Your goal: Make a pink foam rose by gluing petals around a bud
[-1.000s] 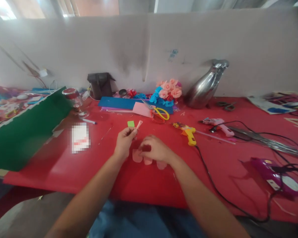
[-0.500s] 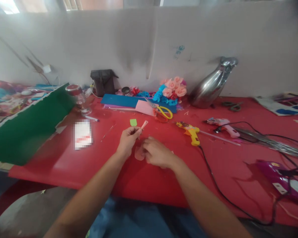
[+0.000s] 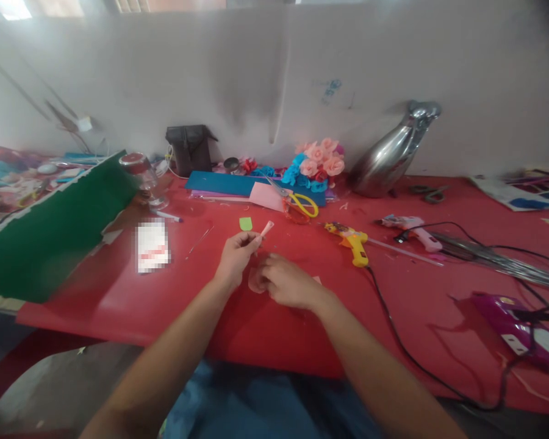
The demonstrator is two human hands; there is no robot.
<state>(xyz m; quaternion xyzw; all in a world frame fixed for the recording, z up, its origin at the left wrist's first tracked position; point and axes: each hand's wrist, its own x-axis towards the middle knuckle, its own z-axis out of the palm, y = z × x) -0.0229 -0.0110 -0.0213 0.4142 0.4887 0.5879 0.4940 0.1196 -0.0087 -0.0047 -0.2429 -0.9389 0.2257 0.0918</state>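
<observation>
Closely pinched, the thumb and fingertips of the left hand (image 3: 235, 259) hold a slim pink roll (image 3: 267, 228), to the left of the yellow glue gun (image 3: 357, 247); the fingers of the right hand (image 3: 283, 283) bend down at a pale pink petal (image 3: 255, 280) on the red table (image 3: 165, 311), also left of the glue gun, though whether they grip it I cannot tell; a pink scrap (image 3: 318, 280) peeks out by the right wrist, on the glue gun's near left; a green piece of paper (image 3: 246, 224) lies farther left of the gun; yellow-handled scissors (image 3: 305, 205) lie beyond it to the left, paper flowers (image 3: 322, 161) behind those; a pink glue gun (image 3: 416, 233) lies to its right, a metal jug (image 3: 391, 155) beyond it.
</observation>
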